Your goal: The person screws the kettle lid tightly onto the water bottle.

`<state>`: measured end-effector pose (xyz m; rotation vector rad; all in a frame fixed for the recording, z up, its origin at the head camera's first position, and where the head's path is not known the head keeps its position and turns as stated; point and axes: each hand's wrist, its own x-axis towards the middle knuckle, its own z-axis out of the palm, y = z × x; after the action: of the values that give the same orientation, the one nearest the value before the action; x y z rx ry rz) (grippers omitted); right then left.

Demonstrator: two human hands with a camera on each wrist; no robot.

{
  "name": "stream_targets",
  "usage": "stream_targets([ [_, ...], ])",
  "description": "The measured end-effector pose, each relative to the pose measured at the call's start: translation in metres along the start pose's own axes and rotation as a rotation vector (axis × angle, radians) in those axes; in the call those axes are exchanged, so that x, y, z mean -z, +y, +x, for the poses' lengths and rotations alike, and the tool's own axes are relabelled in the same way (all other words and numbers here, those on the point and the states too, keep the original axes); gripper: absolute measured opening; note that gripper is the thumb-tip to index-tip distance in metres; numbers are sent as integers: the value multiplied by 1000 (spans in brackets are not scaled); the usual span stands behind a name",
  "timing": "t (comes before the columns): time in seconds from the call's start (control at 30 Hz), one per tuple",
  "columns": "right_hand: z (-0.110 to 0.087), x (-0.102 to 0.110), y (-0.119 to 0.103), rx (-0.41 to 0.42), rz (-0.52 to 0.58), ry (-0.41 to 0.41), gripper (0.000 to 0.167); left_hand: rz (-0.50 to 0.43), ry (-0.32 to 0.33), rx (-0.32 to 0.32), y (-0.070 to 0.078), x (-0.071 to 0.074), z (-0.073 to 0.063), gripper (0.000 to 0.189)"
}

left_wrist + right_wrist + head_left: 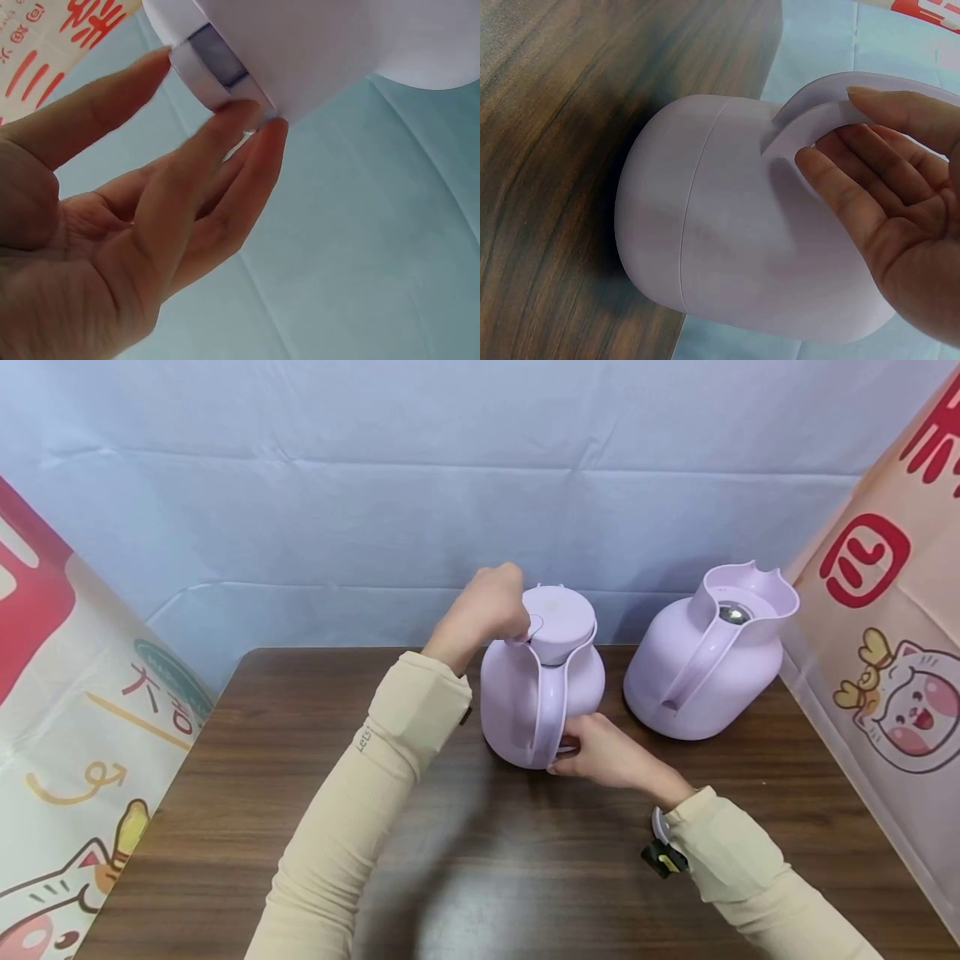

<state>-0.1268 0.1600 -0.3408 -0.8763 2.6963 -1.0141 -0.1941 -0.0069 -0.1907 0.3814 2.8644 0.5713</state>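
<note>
A lilac vacuum jug [506,710] stands upright on the table, with a round lilac lid [561,614] at its mouth. My left hand [491,600] is at the left side of that lid; in the left wrist view, thumb and fingertips pinch a pale edge [199,79] with a greyish recess beside it. My right hand [603,752] holds the lower part of the jug's handle [551,710]. Close up in the right wrist view, the thumb and fingers curl around the handle [832,116], beside the jug's smooth body [735,225]. How firmly the lid sits cannot be told.
To the right stands a second lilac jug [675,660], lidless, with a shiny inner opening [735,612]. Both jugs are on a dark wooden table [300,777]. Pale blue cloth [337,510] hangs behind, and printed sheets [885,635] flank the table.
</note>
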Motion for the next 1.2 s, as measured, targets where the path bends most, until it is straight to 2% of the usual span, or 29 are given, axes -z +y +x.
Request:
stream_targets([
  [0.2,-1,0,-1,-12,1,0,23,22,51,14,0,0,-4,7],
  [0.5,-1,-1,0,-13,8,-6,23,-6,98,81,-6,3,-6,8],
  [0.6,-1,-1,0,-12,2,-4,23,-25,78,83,-3,4,-9,4],
  [0.73,-1,0,0,-8,-7,6,23,-55,23,73,1,7,-10,9],
  [1.0,-1,-1,0,-6,-7,3,23,-43,31,100,0,11,3,7],
  [1.2,-1,-1,1,-1,-3,-1,25,-56,49,122,-5,13,16,16],
])
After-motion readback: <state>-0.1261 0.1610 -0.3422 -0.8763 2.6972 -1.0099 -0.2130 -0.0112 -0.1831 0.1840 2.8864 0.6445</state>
